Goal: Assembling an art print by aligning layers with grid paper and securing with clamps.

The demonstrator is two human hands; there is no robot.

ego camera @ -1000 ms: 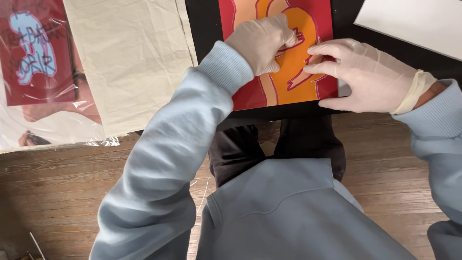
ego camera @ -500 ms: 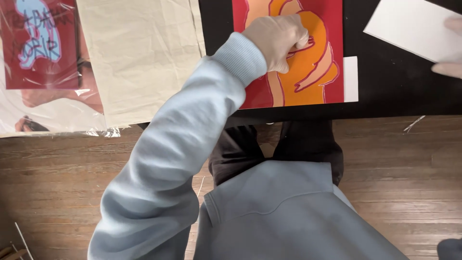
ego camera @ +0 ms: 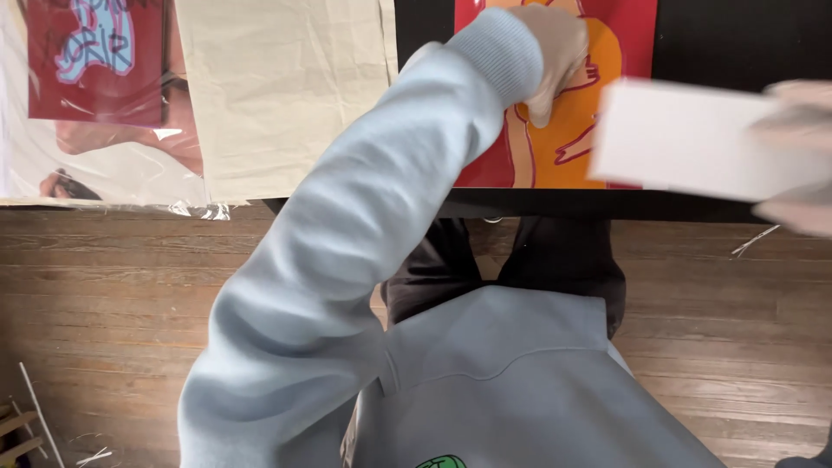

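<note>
My left hand, in a pale glove, rests flat on a red and orange print lying on the black table. The fingers press down on the print's upper middle. My right hand, gloved and blurred at the right edge, holds a white rectangular sheet just above the print's right side. The sheet covers the print's right edge. My light blue sleeve crosses the middle of the view and hides the print's left part.
A cream cloth lies left of the black table. Further left, a red print in a clear plastic sleeve sits on more plastic wrapping. Wooden floor shows below, with thin sticks at the lower left corner.
My right hand left the print, took the white sheet at the right, and has brought it leftward over the print's right side. My left hand stays pressed on the print.
</note>
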